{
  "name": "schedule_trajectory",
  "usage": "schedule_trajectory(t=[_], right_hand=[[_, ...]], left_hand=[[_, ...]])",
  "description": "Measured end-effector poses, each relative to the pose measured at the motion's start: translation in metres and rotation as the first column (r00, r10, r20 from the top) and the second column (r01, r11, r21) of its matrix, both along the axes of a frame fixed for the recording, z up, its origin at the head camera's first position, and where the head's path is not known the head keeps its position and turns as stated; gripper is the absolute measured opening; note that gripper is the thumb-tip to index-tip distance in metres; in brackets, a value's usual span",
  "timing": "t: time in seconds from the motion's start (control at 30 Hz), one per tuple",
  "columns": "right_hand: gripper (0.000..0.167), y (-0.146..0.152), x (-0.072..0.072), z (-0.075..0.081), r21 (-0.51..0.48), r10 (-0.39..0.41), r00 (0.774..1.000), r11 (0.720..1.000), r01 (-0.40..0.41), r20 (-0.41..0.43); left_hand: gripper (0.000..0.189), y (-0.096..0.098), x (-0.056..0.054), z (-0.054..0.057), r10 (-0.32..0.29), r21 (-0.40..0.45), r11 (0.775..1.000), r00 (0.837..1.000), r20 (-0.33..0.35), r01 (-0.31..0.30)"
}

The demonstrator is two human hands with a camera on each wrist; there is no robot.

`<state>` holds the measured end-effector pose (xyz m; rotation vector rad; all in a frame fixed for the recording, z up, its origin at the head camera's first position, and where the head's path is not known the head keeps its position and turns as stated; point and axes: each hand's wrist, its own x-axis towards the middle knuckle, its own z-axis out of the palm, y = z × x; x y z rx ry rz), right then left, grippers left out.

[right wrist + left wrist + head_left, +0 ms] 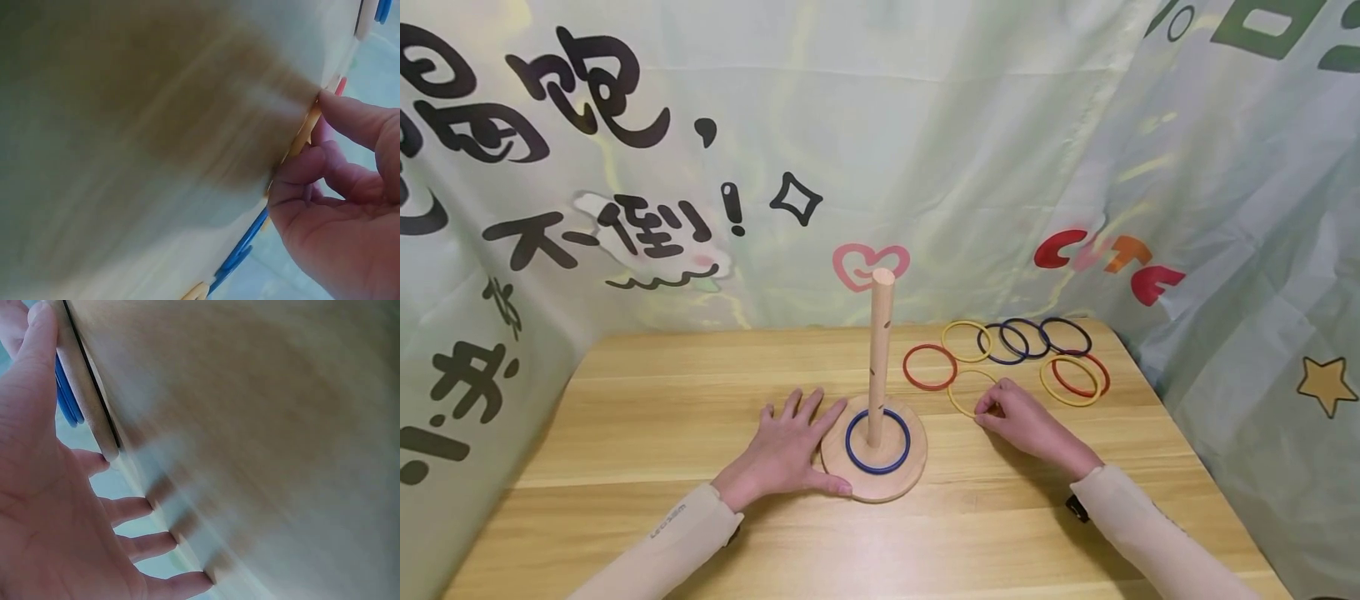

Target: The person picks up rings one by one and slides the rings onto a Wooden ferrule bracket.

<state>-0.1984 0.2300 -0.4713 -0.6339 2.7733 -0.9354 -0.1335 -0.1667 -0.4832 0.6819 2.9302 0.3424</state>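
A wooden peg (880,358) stands upright on a round base (904,479), and blue rings (850,454) lie around its foot; the left wrist view shows their edges stacked (67,400). My left hand (782,454) spreads its fingers at the base's left side, thumb on the near rim and index finger along the far edge. The other fingertips (194,582) rest on the tabletop. To the right of the base, my right hand (1018,417) pinches the near right edge of a yellow ring (952,400) lying on the table. In the right wrist view, thumb and curled fingers meet this ring (302,134).
Behind the right hand lie a red ring (905,367), another yellow ring (943,337) and several overlapping blue rings (1088,337). Farther right, a yellow ring (1043,387) overlaps a red ring (1107,379). Printed cloth (985,167) hangs behind the wooden table (647,392) and along both sides.
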Motion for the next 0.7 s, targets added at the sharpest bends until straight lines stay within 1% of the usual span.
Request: schedule_trajectory(t=[0.13,0.3,0.43,0.53,0.7], right_hand=[[0.008,-0.001,0.005,0.002,0.048,0.030,0.999,0.998,-0.029,-0.033],[0.008,-0.002,0.015,0.010,0.081,0.032,0.998,0.996,-0.028,-0.048],[0.006,-0.003,0.024,0.020,0.057,0.048,0.996,0.997,-0.043,-0.073],[0.010,-0.003,0.031,0.026,0.026,0.064,0.991,0.998,-0.061,-0.118],[0.018,-0.006,0.041,0.034,-0.024,0.099,0.971,0.994,-0.107,-0.216]], left_hand=[[0.131,0.000,0.000,0.000,-0.002,-0.006,1.000,1.000,-0.004,0.002],[0.131,-0.001,0.000,0.001,-0.004,-0.011,1.000,1.000,-0.015,0.004],[0.131,-0.001,0.000,0.001,-0.001,-0.018,1.000,1.000,-0.010,0.000],[0.132,0.000,0.000,0.001,-0.003,-0.019,1.000,1.000,-0.002,0.003],[0.132,0.000,0.000,0.001,-0.004,-0.018,1.000,1.000,-0.003,0.003]])
